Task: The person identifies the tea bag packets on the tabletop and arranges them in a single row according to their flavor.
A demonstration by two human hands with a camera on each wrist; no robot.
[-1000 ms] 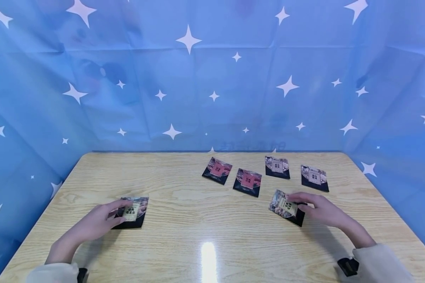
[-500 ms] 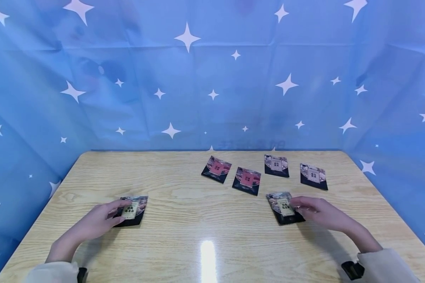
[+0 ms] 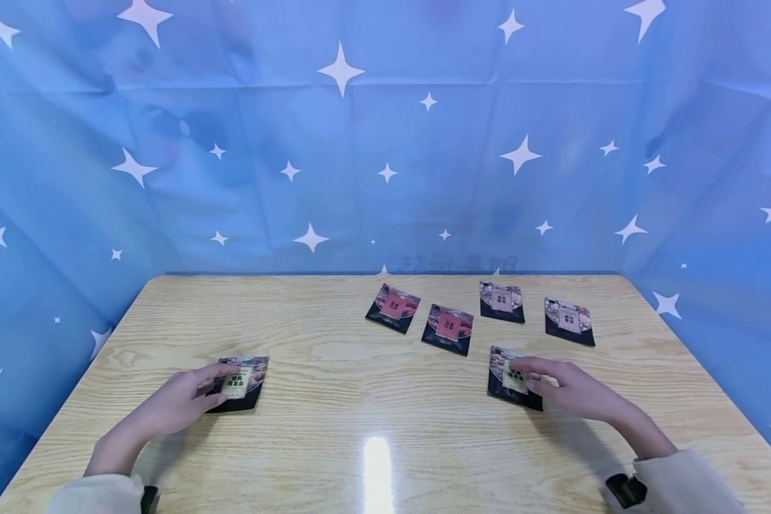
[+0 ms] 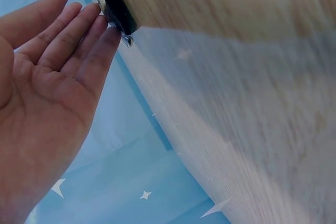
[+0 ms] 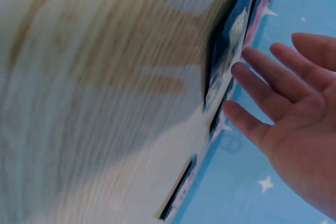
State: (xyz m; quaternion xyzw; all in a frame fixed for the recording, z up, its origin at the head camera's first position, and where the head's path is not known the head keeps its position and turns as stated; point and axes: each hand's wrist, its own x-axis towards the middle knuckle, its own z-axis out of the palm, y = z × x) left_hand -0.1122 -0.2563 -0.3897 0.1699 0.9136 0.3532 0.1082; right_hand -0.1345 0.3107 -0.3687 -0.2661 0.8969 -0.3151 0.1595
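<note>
Two flat square packets with pale green labels and black lower bands lie on the table, one at each hand. My left hand touches the left packet with its fingertips from the left. Its fingers are nearly straight and the thumb stands apart, as the left wrist view of the left hand shows. On the right, my right hand rests its fingertips on the other green-label packet, covering part of the label. In the right wrist view, the fingers of the right hand are extended and spread, close to the packet.
Behind the right hand lie two red-label packets, a left one and a nearer one. Farther right are two pale-label packets, a back one and a right one. A blue starred curtain hangs behind the wooden table.
The right packet has turned from slanted to more upright under the right hand's fingertips, shifting slightly left. The right hand has moved a little left with it. The left hand stays in place.
</note>
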